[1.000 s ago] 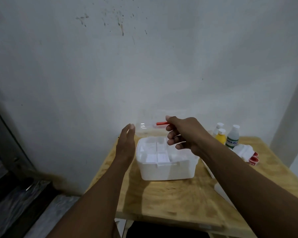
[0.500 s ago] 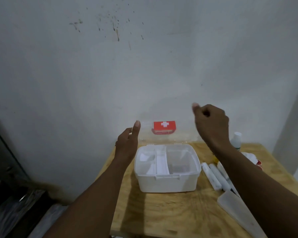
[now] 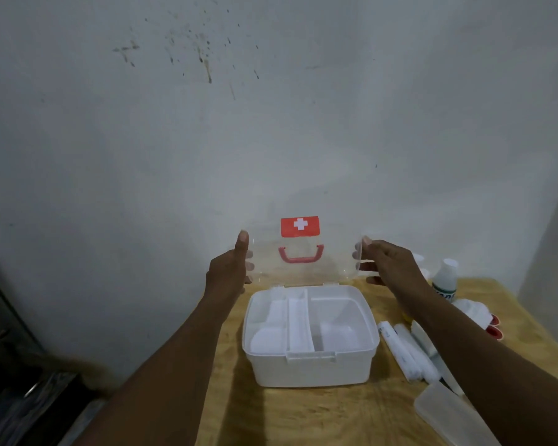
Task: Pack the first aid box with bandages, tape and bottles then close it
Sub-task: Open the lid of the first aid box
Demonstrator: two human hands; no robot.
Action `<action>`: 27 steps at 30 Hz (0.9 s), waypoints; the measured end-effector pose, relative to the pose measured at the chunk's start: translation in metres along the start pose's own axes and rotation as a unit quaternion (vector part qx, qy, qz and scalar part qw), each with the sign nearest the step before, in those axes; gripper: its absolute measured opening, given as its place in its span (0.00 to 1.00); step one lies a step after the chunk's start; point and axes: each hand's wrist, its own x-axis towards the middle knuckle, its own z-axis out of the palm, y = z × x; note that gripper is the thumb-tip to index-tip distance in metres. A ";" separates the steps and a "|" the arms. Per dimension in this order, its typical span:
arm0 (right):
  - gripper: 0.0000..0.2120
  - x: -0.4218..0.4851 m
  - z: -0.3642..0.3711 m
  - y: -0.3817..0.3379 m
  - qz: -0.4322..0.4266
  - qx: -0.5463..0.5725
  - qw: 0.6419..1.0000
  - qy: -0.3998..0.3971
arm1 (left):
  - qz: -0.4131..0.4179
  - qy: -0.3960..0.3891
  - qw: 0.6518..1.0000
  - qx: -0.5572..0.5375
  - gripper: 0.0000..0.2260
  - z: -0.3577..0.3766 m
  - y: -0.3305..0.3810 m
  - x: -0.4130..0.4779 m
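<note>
At frame centre the first aid box [image 3: 310, 355] sits open on the worktop [image 3: 319, 416], long axis left-right. Left hand [image 3: 227, 272] and right hand [image 3: 388, 267] clasp its upright clear lid [image 3: 303, 252]; fingers partly hidden behind.

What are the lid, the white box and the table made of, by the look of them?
Lid: clear, glossy plastic, it seems; the wall and the red handle show through it. Box: opaque white plastic, matte, with moulded compartments and a front latch. Table: wood, probably plywood, with a yellowish swirling grain and a plain finish.
</note>
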 end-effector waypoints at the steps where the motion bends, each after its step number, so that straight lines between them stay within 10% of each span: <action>1: 0.15 0.005 0.001 0.001 0.005 -0.006 1.000 -0.002 | -0.003 0.000 1.000 -0.003 0.28 0.002 -0.003 0.004; 16: 0.05 0.044 0.017 0.049 0.064 -0.038 0.997 0.017 | -0.064 -0.036 0.997 -0.033 0.08 0.018 -0.046 0.031; 27: 0.13 0.040 0.024 0.056 0.164 -0.094 0.981 0.030 | -0.124 -0.046 0.991 -0.023 0.12 0.019 -0.059 0.026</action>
